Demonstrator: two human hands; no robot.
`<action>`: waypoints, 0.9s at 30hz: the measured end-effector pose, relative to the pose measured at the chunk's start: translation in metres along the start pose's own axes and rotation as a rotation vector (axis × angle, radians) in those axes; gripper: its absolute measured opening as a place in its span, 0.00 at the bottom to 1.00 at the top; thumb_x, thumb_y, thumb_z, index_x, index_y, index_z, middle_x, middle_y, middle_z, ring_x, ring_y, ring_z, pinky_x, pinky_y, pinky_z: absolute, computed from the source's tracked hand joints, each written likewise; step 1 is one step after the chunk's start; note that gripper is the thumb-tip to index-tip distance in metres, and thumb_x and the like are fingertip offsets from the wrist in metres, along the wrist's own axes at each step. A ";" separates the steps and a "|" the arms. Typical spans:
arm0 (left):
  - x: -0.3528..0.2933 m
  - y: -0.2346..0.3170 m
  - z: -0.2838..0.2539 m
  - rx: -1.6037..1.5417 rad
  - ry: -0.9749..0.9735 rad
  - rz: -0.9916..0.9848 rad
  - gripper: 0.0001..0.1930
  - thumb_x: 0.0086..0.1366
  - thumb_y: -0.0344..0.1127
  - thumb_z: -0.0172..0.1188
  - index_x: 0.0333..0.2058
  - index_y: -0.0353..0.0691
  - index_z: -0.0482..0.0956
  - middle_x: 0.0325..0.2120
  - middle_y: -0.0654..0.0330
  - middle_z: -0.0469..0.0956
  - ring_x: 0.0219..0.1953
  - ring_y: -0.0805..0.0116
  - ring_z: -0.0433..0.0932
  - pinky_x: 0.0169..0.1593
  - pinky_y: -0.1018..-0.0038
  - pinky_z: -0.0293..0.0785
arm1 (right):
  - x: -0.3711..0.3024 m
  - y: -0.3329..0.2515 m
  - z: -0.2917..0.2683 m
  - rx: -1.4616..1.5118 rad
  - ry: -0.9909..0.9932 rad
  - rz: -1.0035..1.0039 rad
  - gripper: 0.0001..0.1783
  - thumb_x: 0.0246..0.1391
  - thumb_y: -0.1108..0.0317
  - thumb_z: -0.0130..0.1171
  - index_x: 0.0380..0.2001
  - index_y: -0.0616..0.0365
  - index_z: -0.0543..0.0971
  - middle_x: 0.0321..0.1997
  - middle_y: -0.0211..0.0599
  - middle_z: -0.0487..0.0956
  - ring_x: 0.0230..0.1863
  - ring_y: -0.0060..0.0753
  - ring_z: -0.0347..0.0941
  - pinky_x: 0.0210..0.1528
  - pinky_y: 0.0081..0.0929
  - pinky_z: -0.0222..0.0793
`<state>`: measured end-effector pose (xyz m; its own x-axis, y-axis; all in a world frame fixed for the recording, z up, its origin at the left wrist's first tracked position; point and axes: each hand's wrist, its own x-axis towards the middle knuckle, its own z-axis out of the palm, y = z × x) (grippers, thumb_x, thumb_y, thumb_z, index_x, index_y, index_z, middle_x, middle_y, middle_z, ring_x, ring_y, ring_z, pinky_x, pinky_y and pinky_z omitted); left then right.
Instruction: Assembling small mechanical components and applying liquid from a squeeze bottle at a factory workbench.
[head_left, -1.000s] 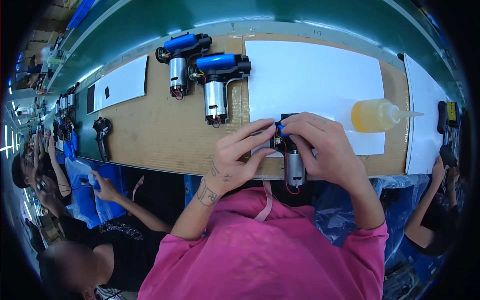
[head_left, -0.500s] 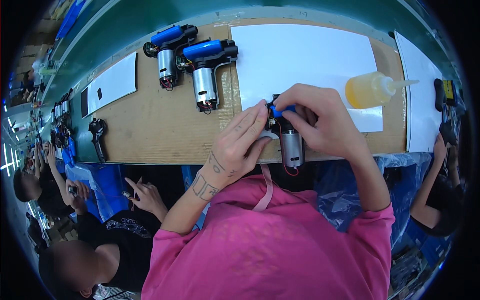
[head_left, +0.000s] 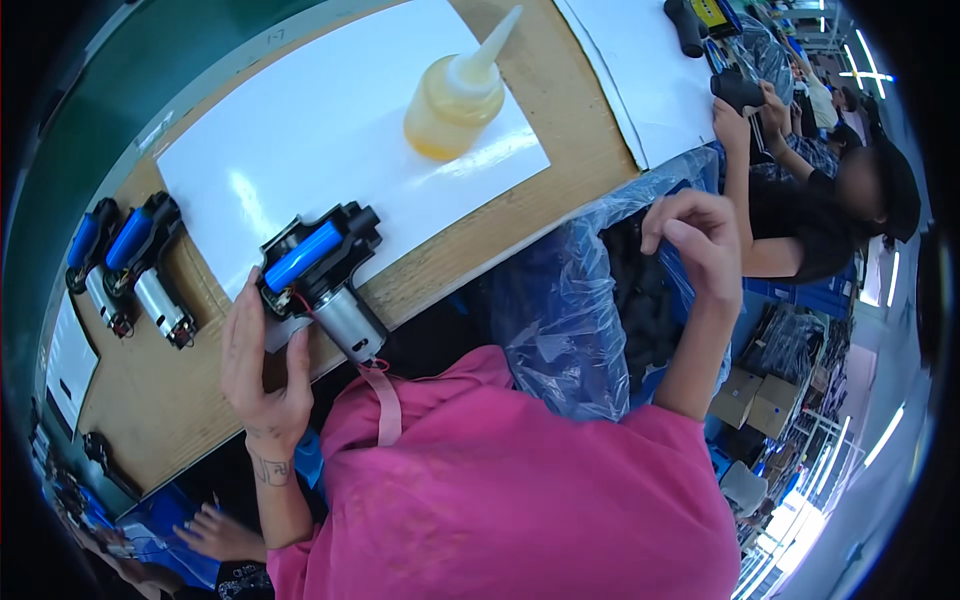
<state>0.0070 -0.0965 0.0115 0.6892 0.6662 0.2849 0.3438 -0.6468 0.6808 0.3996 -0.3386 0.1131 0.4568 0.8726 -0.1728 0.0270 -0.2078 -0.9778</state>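
A motor assembly (head_left: 318, 262) lies at the table's front edge, partly on a white sheet (head_left: 330, 130). It has a black half-shell housing, a blue cylindrical cell, thin wires and a silver motor whose end juts past the edge. My left hand (head_left: 265, 385) is beside it, fingers stretched out and thumb apart, with the fingertips at the housing's left end. Away to the right, my right hand (head_left: 700, 240) hangs over a bin (head_left: 560, 310) lined with clear plastic. Its fingers are loosely bent and slightly blurred, with nothing visible in them. Black parts (head_left: 640, 310) lie in that bin.
A squeeze bottle (head_left: 455, 105) of yellowish liquid stands on the white sheet. Two similar motor assemblies (head_left: 145, 265) lie at the left. A black curved part (head_left: 108, 465) is near the left front edge. Co-workers sit on both sides; the right one (head_left: 800, 210) holds a black part.
My right hand has let go of the motor assembly and moved right, over the bin. My left hand's thumb and fingers have spread. The view has turned toward the right.
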 end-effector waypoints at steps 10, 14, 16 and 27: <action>0.008 -0.005 -0.006 0.088 0.022 0.000 0.25 0.61 0.15 0.61 0.60 0.29 0.78 0.55 0.45 0.82 0.56 0.47 0.81 0.60 0.61 0.76 | -0.058 0.190 -0.023 -1.107 0.291 0.629 0.33 0.46 0.57 0.75 0.55 0.62 0.82 0.52 0.59 0.83 0.57 0.59 0.80 0.60 0.44 0.75; 0.006 -0.005 -0.003 0.057 0.050 -0.021 0.24 0.64 0.18 0.61 0.60 0.30 0.78 0.55 0.46 0.82 0.58 0.51 0.81 0.62 0.62 0.73 | -0.056 0.145 -0.025 -1.084 0.295 0.521 0.25 0.44 0.57 0.78 0.41 0.65 0.86 0.42 0.55 0.86 0.45 0.55 0.84 0.50 0.42 0.78; 0.007 -0.004 -0.004 0.053 0.041 -0.027 0.23 0.64 0.18 0.62 0.59 0.30 0.78 0.54 0.46 0.82 0.57 0.51 0.81 0.62 0.62 0.73 | -0.055 0.113 -0.040 -1.109 0.274 0.597 0.23 0.44 0.58 0.77 0.38 0.65 0.87 0.33 0.51 0.86 0.36 0.47 0.85 0.43 0.38 0.78; 0.008 -0.002 -0.004 0.061 0.074 0.017 0.26 0.59 0.16 0.65 0.58 0.30 0.79 0.53 0.45 0.83 0.54 0.48 0.82 0.58 0.62 0.77 | 0.020 0.019 -0.018 0.093 0.686 0.011 0.18 0.70 0.60 0.56 0.54 0.61 0.80 0.44 0.36 0.79 0.35 0.23 0.78 0.25 0.20 0.73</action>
<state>0.0092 -0.0877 0.0153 0.6469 0.6790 0.3470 0.3722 -0.6784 0.6335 0.4255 -0.3334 0.0932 0.9165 0.3877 -0.0986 -0.0432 -0.1490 -0.9879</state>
